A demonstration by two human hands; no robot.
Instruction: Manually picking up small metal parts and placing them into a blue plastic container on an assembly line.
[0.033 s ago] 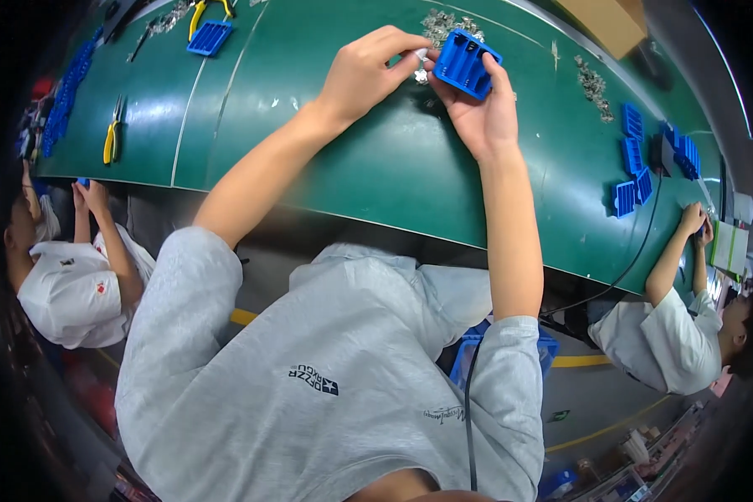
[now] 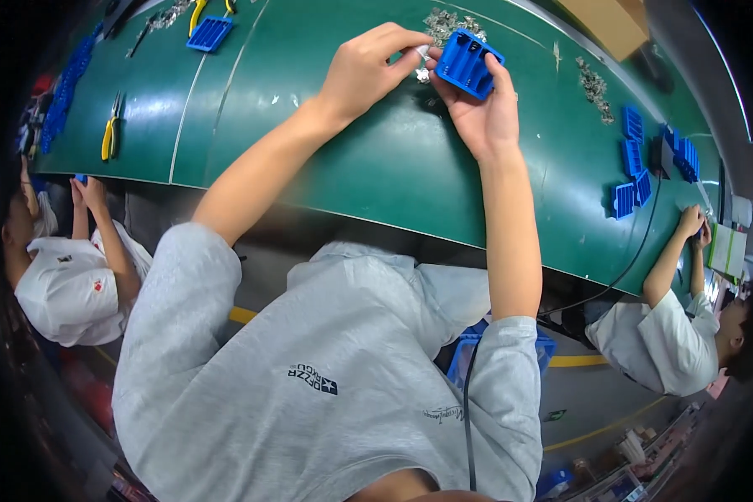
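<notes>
My right hand [image 2: 489,109] grips a blue battery holder [image 2: 468,63], a plastic case with several long slots, tilted above the green table. Dark bits show in its far slots. Just left of it, my left hand [image 2: 368,71] has its thumb and index finger pinched together. Something white shows at those fingertips; whether it is a held piece or a finger cover, I cannot tell. Behind the holder lies a pile of small silvery metal pieces [image 2: 443,23], partly hidden by it. A few more metal pieces [image 2: 422,75] lie below the left fingertips.
Yellow-handled pliers [image 2: 110,138] and another blue holder [image 2: 210,33] lie to the left. At right are a second metal pile [image 2: 594,88], several blue holders [image 2: 632,156] and a black cable [image 2: 636,259]. Co-workers sit at left [image 2: 79,284] and right [image 2: 661,343]. A cardboard box [image 2: 602,29] stands behind.
</notes>
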